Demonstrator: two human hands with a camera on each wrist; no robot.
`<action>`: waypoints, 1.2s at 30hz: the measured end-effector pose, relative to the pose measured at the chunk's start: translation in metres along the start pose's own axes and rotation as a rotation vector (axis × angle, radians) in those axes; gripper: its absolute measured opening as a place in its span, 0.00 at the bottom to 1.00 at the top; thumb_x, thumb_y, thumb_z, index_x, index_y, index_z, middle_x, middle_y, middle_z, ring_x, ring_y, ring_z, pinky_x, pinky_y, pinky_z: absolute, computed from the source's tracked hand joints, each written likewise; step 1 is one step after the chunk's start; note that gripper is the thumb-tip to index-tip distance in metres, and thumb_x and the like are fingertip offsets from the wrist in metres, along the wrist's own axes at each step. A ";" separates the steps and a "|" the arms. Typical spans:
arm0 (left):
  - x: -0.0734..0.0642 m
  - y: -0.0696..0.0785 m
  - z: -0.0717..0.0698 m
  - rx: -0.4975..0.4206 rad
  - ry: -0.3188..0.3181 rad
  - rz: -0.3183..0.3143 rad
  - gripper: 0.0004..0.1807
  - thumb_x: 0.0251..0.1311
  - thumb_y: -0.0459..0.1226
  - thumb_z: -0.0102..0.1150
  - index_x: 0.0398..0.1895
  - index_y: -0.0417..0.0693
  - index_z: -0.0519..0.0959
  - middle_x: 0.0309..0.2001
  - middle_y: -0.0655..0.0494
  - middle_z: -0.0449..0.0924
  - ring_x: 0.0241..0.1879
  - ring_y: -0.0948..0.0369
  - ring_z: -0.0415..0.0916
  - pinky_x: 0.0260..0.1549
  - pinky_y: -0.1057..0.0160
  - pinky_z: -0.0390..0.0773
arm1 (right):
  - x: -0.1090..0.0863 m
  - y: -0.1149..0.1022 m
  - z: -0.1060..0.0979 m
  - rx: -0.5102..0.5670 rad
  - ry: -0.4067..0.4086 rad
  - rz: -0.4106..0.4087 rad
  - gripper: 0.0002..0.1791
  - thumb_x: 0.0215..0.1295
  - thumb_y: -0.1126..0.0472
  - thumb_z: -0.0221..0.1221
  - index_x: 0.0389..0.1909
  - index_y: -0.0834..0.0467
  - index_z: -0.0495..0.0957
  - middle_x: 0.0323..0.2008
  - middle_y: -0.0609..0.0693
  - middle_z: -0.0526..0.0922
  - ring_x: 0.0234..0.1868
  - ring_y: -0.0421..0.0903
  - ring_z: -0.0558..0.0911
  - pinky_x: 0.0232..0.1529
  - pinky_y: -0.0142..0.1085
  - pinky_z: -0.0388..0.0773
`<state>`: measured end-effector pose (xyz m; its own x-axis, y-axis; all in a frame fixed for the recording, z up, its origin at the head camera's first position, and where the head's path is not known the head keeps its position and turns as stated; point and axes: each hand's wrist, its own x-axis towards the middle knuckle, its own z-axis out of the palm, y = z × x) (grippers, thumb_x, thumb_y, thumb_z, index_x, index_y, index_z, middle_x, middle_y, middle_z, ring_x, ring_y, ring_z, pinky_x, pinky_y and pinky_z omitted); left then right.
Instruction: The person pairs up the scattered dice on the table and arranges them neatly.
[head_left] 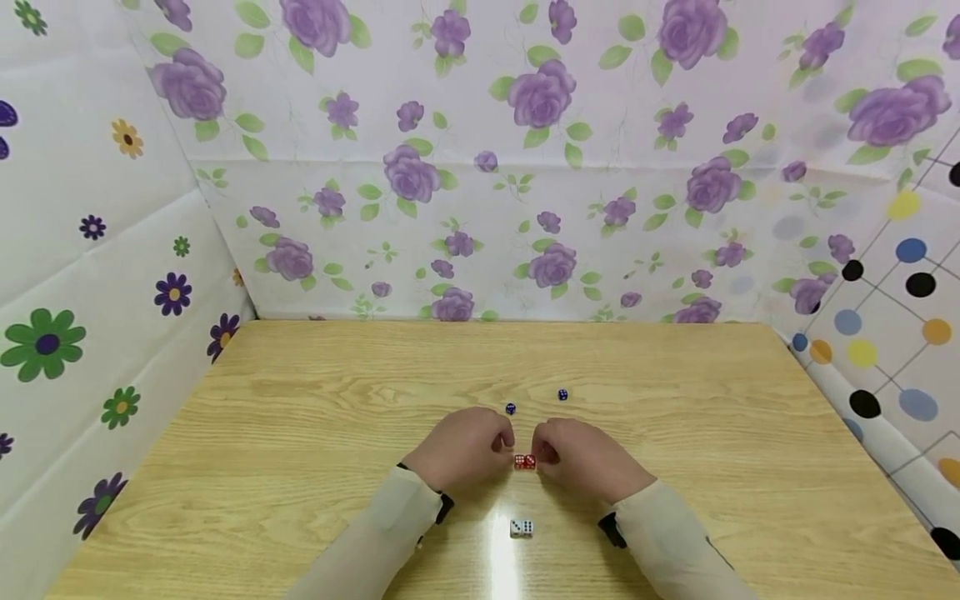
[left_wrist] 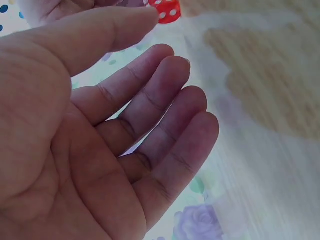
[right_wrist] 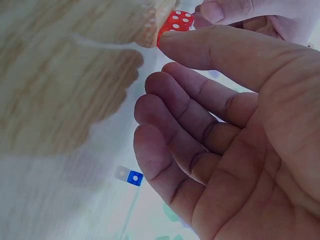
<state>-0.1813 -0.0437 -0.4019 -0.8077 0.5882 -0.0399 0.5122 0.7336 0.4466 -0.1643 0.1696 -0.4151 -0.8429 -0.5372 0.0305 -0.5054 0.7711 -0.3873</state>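
Note:
Two red dice with white pips stand side by side on the wooden table, in the gap between the two hands. My left hand is at their left, its thumb tip beside a red die in the left wrist view. From the right side my right hand meets them; its thumb overlaps a red die in the right wrist view. Whether either thumb presses on the dice, I cannot tell. The other fingers of both hands are loosely bent, with nothing in the palms.
Nearer the body, two white dice sit side by side. Beyond the hands lie two blue dice apart, one blue die nearer the left hand and another blue die farther right. Flowered sheets hang behind the table.

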 end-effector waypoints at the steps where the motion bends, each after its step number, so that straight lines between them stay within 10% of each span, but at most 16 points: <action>1: -0.001 0.000 -0.002 0.003 0.002 -0.001 0.06 0.62 0.33 0.63 0.37 0.51 0.88 0.36 0.61 0.85 0.35 0.68 0.77 0.41 0.64 0.79 | 0.000 0.000 -0.001 0.003 0.002 0.000 0.08 0.61 0.71 0.64 0.34 0.54 0.83 0.32 0.42 0.83 0.36 0.39 0.80 0.40 0.37 0.80; 22: -0.002 -0.001 -0.013 0.036 0.021 -0.015 0.12 0.69 0.42 0.63 0.49 0.47 0.83 0.44 0.56 0.83 0.40 0.62 0.77 0.42 0.61 0.79 | 0.000 -0.003 -0.009 -0.012 0.054 0.054 0.01 0.67 0.65 0.63 0.37 0.58 0.83 0.32 0.43 0.81 0.33 0.38 0.77 0.39 0.38 0.79; 36: 0.012 -0.014 -0.010 0.047 0.046 -0.069 0.25 0.68 0.38 0.61 0.68 0.45 0.74 0.60 0.46 0.77 0.54 0.51 0.78 0.51 0.53 0.80 | 0.005 0.026 -0.019 -0.068 0.130 0.281 0.07 0.69 0.63 0.64 0.44 0.61 0.81 0.33 0.49 0.78 0.32 0.45 0.75 0.37 0.42 0.77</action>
<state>-0.2014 -0.0499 -0.3993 -0.8534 0.5205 -0.0279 0.4672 0.7876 0.4018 -0.1857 0.1938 -0.4073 -0.9656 -0.2554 0.0498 -0.2570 0.9066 -0.3347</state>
